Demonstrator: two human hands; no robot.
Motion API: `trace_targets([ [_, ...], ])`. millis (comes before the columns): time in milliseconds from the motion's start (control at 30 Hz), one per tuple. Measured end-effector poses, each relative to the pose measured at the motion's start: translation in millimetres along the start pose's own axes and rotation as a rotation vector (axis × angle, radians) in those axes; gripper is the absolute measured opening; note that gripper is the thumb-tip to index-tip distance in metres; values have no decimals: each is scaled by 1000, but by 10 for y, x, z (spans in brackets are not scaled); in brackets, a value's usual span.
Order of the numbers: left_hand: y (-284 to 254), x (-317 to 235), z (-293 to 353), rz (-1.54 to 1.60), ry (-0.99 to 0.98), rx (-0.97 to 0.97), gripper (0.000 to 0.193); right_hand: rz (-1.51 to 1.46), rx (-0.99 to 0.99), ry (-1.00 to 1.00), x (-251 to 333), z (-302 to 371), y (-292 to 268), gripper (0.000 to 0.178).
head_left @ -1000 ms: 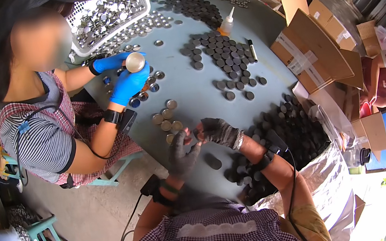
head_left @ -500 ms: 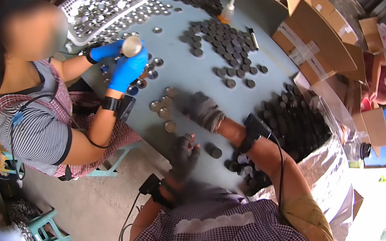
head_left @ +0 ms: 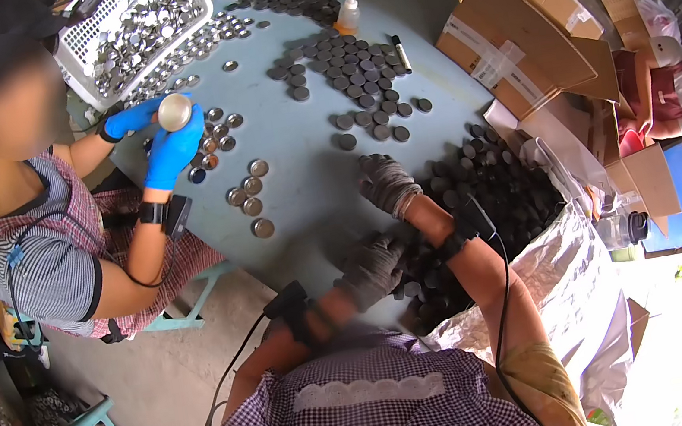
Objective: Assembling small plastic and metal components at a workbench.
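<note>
My left hand (head_left: 371, 271), in a grey glove, reaches to the near edge of a heap of black round caps (head_left: 489, 179). Its fingers are blurred against the dark caps, so what they touch is unclear. Farther up the table, my right hand (head_left: 389, 184), also in a grey glove, is beside the heap's left side. Its fingers bend downward and inward; anything inside them is hidden. Several shallow silver caps (head_left: 263, 227) lie to the left of my hands. Beyond my right hand are scattered black caps (head_left: 382, 132), lying flat.
At the left a co-worker in blue gloves (head_left: 175, 149) holds a round pale-faced piece (head_left: 174, 112). A white basket (head_left: 83, 42) of silver caps stands far left. A dropper bottle (head_left: 349, 13), a marker (head_left: 401, 55) and cardboard boxes (head_left: 502, 59) are farther off; silvery sheeting (head_left: 533, 273) borders the heap.
My left hand has moved right, to the heap of black caps. My right hand has drawn away from the silver caps toward the heap. The whole view has shifted too.
</note>
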State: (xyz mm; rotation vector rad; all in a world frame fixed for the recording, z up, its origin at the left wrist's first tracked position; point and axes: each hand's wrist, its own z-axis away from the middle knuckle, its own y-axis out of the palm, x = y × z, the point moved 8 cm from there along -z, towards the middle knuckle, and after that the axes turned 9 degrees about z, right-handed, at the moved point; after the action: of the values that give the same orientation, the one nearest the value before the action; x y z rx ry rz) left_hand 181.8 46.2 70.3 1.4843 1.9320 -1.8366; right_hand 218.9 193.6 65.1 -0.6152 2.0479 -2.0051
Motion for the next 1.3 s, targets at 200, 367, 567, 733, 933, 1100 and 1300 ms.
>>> trace_targets([
  [200, -33, 148, -12, 82, 36, -214, 35, 17, 59, -11, 71, -14, -23, 34],
  [367, -893, 340, 90, 196, -64, -553, 43, -685, 225, 45, -131, 80, 498, 25],
  [567, -1228, 510, 281, 164, -165, -622, 47, -1071, 545, 159, 535, 322, 137, 23],
  [733, -1215, 573, 380, 494, -230, -631, 47, -1410, 596, 227, 604, 464, 205, 28],
  [933, -1137, 684, 453, 736, -182, -661, 48, -1583, 644, 196, 769, 453, 65, 29],
  [1100, -1091, 776, 479, 616, -216, -632, 53, -1231, 418, 121, 588, 360, 203, 35],
  [1300, -1139, 860, 595, 489, -231, -631, 56, -1078, 703, 251, 622, 392, 219, 40],
])
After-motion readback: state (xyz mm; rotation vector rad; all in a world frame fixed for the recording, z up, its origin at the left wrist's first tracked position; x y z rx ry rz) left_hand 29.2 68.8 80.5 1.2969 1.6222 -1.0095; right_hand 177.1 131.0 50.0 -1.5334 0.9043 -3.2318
